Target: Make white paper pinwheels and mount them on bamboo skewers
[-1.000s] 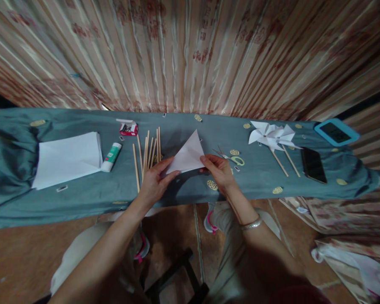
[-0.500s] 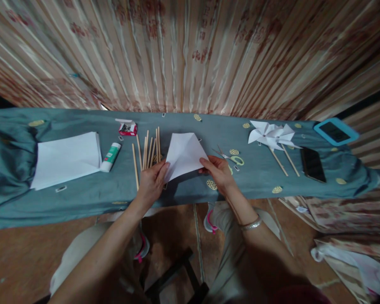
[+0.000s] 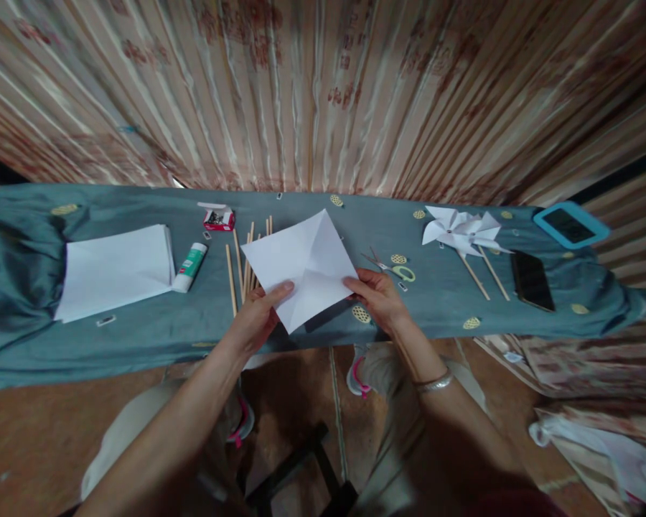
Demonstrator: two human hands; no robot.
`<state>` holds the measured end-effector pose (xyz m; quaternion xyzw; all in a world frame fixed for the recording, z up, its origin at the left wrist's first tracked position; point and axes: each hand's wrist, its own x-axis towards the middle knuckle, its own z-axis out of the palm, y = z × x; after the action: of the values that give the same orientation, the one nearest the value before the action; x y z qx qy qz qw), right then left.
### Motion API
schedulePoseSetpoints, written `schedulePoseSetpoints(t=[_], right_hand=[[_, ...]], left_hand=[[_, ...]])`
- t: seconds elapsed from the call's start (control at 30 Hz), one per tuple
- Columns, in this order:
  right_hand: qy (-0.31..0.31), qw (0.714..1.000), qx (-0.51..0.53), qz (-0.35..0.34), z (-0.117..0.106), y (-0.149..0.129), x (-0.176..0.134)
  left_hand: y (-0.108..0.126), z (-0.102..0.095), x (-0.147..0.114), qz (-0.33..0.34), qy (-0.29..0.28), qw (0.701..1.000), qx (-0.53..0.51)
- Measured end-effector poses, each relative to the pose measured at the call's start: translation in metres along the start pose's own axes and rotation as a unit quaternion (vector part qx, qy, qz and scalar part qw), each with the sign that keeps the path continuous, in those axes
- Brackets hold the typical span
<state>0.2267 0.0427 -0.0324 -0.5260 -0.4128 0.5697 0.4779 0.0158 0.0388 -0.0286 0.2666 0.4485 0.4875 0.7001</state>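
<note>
1. Work position: the sheet [image 3: 323, 240] is held in front of the body, just above the cloth [image 3: 392, 316], with one corner pointing away and one toward the person.
2. Left hand [image 3: 254, 317]: closed in a pinch on the near-left edge – thumb flat on top, fingers mostly hidden beneath the paper.
3. Right hand [image 3: 380, 296]: closed in a pinch at the right corner, thumb on top; the fingers curl under it.
4. Sheet condition: spread out, with creases meeting near the middle. No cuts are visible.
5. Step in hand, as judged: checking or turning the creased sheet between the two hands.
6. Next move, as judged: calls for a light, even pinch, so that the creases stay crisp and no new ones form. The left part of the sheet overlaps the sticks [image 3: 238, 262] in view – keep it clear of them if it is laid flat.
7. Adjacent items: scissors [image 3: 405, 273] lie just beyond the right hand, with two pinwheels [image 3: 452, 231] farther right. Glue [image 3: 189, 267] and the paper stack [image 3: 118, 269] lie to the left.
</note>
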Motion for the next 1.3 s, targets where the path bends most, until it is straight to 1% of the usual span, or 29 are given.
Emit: schedulePoseSetpoints(t=[0.07,0.1,0.13,0.17,0.2,0.27,0.3,0.33,0.37,0.4,0.47,0.53,0.6,0.7,0.73,0.77,0.8,0.83,0.87,0.9,0.93,0.97,1.0,1.03,1.07,1.1,1.17,1.2,1.3], right_hand=[[0.001,0.998,-0.053,-0.029,-0.01,-0.001,-0.001],[0.016,0.994,-0.096,-0.052,-0.017,-0.002,-0.001],[0.041,0.985,-0.151,-0.078,-0.025,-0.003,-0.002],[0.079,0.965,-0.224,-0.106,-0.033,-0.003,-0.004],[0.115,0.933,-0.315,-0.127,-0.041,-0.004,-0.006],[0.17,0.849,-0.479,-0.145,-0.054,-0.004,-0.009],[0.179,0.81,-0.54,-0.142,-0.059,-0.003,-0.01],[0.18,0.779,-0.586,-0.132,-0.062,-0.002,-0.011],[0.174,0.757,-0.619,-0.118,-0.063,-0.001,-0.011],[0.165,0.741,-0.643,-0.102,-0.064,0.0,-0.011],[0.154,0.717,-0.675,-0.076,-0.062,0.0,-0.011],[0.147,0.702,-0.694,-0.059,-0.059,-0.002,-0.011],[0.142,0.695,-0.704,-0.041,-0.056,-0.005,-0.013],[0.132,0.7,-0.701,-0.018,-0.056,-0.007,-0.019],[0.134,0.713,-0.688,-0.015,-0.056,-0.007,-0.021],[0.138,0.739,-0.66,-0.012,-0.057,-0.007,-0.023],[0.146,0.779,-0.61,-0.008,-0.058,-0.006,-0.025],[0.153,0.831,-0.535,0.003,-0.058,-0.004,-0.026],[0.153,0.886,-0.437,0.018,-0.058,-0.003,-0.027],[0.144,0.934,-0.324,0.034,-0.055,-0.003,-0.029],[0.126,0.967,-0.214,0.049,-0.051,-0.002,-0.03],[0.102,0.986,-0.114,0.062,-0.045,-0.002,-0.032],[0.076,0.994,-0.033,0.072,-0.038,-0.003,-0.034],[0.049,0.995,0.027,0.082,-0.03,-0.004,-0.037],[0.022,0.994,0.064,0.091,-0.021,-0.004,-0.04],[-0.008,0.992,0.081,0.101,-0.012,-0.004,-0.044],[-0.066,0.99,0.068,0.108,0.004,-0.003,-0.05],[-0.084,0.99,0.048,0.105,0.011,-0.001,-0.053],[-0.113,0.99,-0.022,0.079,0.025,0.009,-0.058]], left_hand=[[-0.002,-0.001,0.002,0.033,0.02,0.998,0.041],[-0.002,-0.002,0.003,0.052,0.034,0.996,0.065],[-0.003,-0.003,0.005,0.069,0.048,0.992,0.091],[-0.003,-0.004,0.007,0.083,0.058,0.988,0.115],[-0.003,-0.006,0.008,0.094,0.066,0.984,0.136],[-0.003,-0.009,0.012,0.115,0.072,0.977,0.164],[-0.004,-0.011,0.014,0.127,0.073,0.974,0.172],[-0.005,-0.012,0.016,0.138,0.073,0.971,0.18],[-0.006,-0.013,0.017,0.147,0.075,0.968,0.188],[-0.007,-0.014,0.018,0.155,0.079,0.965,0.197],[-0.008,-0.014,0.02,0.164,0.085,0.96,0.208],[-0.007,-0.011,0.02,0.17,0.089,0.961,0.2],[-0.005,-0.007,0.02,0.169,0.09,0.965,0.179],[-0.002,-0.001,0.018,0.165,0.094,0.972,0.141],[-0.001,0.001,0.018,0.165,0.095,0.974,0.125],[0.0,0.002,0.018,0.168,0.097,0.975,0.108],[0.001,0.003,0.018,0.17,0.099,0.976,0.09],[0.001,0.004,0.018,0.171,0.099,0.978,0.072],[0.002,0.004,0.018,0.17,0.097,0.979,0.055],[0.003,0.003,0.018,0.169,0.094,0.98,0.038],[0.004,0.003,0.018,0.169,0.09,0.981,0.023],[0.006,0.002,0.018,0.169,0.085,0.982,0.012],[0.007,0.001,0.019,0.172,0.081,0.982,0.007],[0.009,-0.001,0.02,0.178,0.082,0.98,0.009],[0.012,-0.003,0.021,0.19,0.09,0.978,0.02],[0.014,-0.005,0.022,0.204,0.102,0.973,0.041],[0.019,-0.011,0.025,0.234,0.135,0.957,0.109],[0.022,-0.014,0.026,0.248,0.151,0.945,0.151],[0.028,-0.02,0.029,0.291,0.176,0.906,0.253]])
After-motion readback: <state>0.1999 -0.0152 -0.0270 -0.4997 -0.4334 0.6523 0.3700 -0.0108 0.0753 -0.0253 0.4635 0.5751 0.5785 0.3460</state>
